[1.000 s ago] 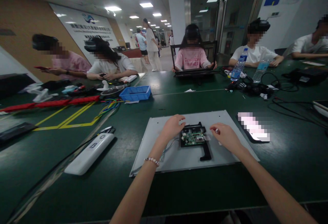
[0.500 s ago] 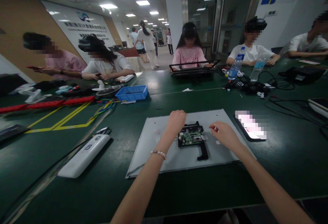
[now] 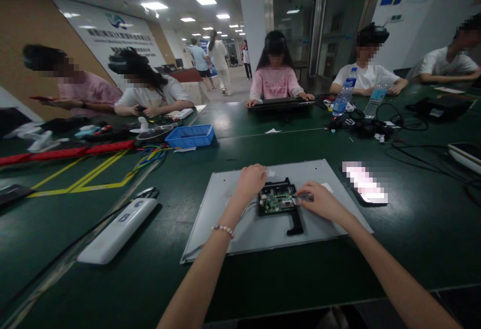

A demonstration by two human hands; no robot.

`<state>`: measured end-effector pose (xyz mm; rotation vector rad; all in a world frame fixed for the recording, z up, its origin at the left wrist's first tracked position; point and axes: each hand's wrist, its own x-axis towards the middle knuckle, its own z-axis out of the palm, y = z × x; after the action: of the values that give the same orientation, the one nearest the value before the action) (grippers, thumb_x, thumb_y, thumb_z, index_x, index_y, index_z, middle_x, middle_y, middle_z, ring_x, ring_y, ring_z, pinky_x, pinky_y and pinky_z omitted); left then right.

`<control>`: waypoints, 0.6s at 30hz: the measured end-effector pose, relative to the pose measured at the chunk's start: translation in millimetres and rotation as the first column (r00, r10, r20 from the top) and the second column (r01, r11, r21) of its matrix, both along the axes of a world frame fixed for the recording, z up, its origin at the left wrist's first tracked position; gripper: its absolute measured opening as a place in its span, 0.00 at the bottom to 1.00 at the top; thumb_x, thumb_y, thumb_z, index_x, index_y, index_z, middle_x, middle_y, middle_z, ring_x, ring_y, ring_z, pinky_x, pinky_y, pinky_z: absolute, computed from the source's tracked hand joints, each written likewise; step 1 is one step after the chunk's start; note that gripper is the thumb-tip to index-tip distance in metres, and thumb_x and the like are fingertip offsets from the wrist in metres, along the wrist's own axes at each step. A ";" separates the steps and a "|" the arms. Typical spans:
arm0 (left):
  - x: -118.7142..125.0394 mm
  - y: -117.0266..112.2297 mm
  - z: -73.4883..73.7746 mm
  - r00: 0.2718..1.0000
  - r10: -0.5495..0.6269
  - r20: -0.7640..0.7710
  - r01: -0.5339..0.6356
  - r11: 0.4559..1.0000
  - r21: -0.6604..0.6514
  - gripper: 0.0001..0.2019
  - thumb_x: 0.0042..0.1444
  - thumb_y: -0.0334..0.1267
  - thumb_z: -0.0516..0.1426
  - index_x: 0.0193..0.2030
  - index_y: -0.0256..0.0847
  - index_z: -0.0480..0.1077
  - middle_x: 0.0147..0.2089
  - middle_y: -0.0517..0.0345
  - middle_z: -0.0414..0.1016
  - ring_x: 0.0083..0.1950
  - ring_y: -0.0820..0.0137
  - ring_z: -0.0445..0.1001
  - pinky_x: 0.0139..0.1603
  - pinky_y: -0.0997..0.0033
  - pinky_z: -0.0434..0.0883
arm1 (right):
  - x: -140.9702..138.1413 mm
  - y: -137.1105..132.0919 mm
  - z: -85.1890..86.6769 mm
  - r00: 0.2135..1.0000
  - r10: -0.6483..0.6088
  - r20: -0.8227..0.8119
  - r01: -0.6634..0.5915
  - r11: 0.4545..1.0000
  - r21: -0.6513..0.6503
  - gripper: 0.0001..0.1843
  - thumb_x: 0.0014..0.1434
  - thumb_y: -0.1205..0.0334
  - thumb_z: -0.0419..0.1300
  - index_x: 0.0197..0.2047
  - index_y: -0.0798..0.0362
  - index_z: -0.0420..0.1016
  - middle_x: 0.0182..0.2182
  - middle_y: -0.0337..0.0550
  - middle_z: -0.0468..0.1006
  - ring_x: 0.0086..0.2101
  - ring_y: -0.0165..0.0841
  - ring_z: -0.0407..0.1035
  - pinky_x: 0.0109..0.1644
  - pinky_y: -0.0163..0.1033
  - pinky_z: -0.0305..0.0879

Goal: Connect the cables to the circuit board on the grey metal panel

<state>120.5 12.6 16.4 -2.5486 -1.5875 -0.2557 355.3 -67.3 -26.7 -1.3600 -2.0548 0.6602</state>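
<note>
A green circuit board sits in a black bracket on a pale flat panel. My left hand is at the bracket's upper left corner, its fingers curled closed and their tips mostly hidden. A small white piece shows just beyond those fingertips. At the board's right edge, my right hand pinches a small greyish translucent strip, blurred. Another white piece lies on the panel behind the right hand.
A phone lies right of the panel, a white power bank with a cable to its left. Beyond are a blue tray and two bottles. Several people sit across the table; one has both hands on a dark frame.
My right hand has moved left onto the strip at the board's edge. My left hand has shifted slightly left. Across the table, the person's dark frame has been lowered flat.
</note>
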 end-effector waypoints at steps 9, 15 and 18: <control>-32.0 -41.2 -3.1 0.966 -0.039 0.256 0.046 0.999 -0.023 0.15 0.61 0.37 0.48 0.53 0.39 0.65 0.53 0.52 0.70 0.53 0.65 0.69 0.57 0.65 0.64 | -6.8 -2.8 -1.0 0.996 0.002 -0.092 -0.011 0.995 -0.095 0.05 0.54 0.63 0.58 0.36 0.51 0.71 0.31 0.39 0.75 0.34 0.33 0.69 0.37 0.38 0.63; -33.0 -63.6 -3.1 0.929 -0.072 0.363 0.115 0.988 -0.098 0.19 0.63 0.40 0.45 0.60 0.41 0.55 0.58 0.53 0.64 0.59 0.67 0.63 0.61 0.65 0.60 | 5.9 1.0 2.5 0.990 -0.031 -0.137 0.014 0.992 -0.124 0.05 0.54 0.62 0.56 0.34 0.51 0.71 0.30 0.41 0.76 0.31 0.33 0.71 0.36 0.37 0.65; -33.6 -70.5 -5.0 0.931 -0.115 0.347 0.173 0.975 -0.142 0.24 0.63 0.44 0.47 0.64 0.42 0.50 0.63 0.52 0.57 0.63 0.66 0.57 0.63 0.63 0.56 | 21.8 6.9 0.9 0.987 -0.153 -0.038 0.150 0.986 -0.080 0.06 0.54 0.60 0.56 0.33 0.51 0.73 0.29 0.42 0.76 0.31 0.34 0.71 0.35 0.38 0.65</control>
<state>87.0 -57.9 11.4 -2.8860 -1.5870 -0.6299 377.2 -60.4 -25.8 -1.5147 -1.8868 0.7018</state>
